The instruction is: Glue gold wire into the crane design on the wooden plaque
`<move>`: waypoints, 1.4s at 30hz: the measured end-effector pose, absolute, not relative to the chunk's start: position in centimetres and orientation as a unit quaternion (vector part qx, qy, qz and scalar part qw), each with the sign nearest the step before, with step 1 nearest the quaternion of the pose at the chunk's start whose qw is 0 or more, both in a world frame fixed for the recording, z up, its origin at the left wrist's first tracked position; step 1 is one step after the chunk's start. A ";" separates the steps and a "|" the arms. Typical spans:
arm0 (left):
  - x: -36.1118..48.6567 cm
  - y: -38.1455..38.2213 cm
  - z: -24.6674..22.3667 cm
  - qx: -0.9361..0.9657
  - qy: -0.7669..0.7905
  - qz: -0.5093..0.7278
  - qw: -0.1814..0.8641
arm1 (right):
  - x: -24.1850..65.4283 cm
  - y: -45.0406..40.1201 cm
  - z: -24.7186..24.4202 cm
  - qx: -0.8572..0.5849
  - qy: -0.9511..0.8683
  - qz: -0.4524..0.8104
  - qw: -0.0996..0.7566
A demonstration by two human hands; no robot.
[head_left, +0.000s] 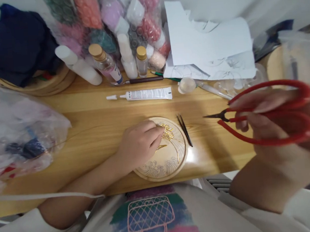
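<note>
My left hand rests on a round wooden board, fingers pinched together at its upper middle. Whatever sits between those fingertips is hidden. Raised gold wire forms a pattern beside the fingertips, and drawn wave lines fill the lower part of the board. My right hand is raised at the right, holding red-handled scissors. Their dark blades are together and point left, apart from the board. Black tweezers lie just right of the board.
A white glue tube and its cap lie behind the board. Farther back stand bottles, bags of coloured pieces and paper sheets. A plastic bag covers the left side. A white cord crosses near my left forearm.
</note>
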State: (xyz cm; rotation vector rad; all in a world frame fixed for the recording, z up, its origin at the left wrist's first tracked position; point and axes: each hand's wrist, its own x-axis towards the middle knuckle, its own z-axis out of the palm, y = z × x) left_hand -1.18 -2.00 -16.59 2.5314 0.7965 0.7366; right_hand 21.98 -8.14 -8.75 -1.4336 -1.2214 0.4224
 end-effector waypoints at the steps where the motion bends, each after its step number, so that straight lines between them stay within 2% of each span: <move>1: -1.2 -2.0 -16.5 0.902 0.285 0.261 0.191 | 21.5 -8.0 -9.0 -0.559 -0.519 0.178 0.623; 3: -1.2 -2.0 -16.5 0.904 0.287 0.256 0.189 | 20.7 -7.5 -9.9 -0.482 -0.541 0.204 0.658; 5: -1.1 -2.0 -16.5 0.905 0.288 0.251 0.187 | 20.3 -7.2 -10.9 -0.444 -0.569 0.233 0.651; 11: -1.1 -2.1 -16.5 0.906 0.293 0.243 0.184 | 19.7 -7.5 -12.8 -0.447 -0.616 0.298 0.576; 21: -1.1 -2.0 -15.9 0.909 0.290 0.234 0.184 | 19.6 -7.8 -13.9 -0.429 -0.590 0.375 0.573; 42: -1.1 -2.1 -15.9 0.911 0.300 0.204 0.196 | 19.4 -7.3 -13.8 -0.453 -0.633 0.313 0.544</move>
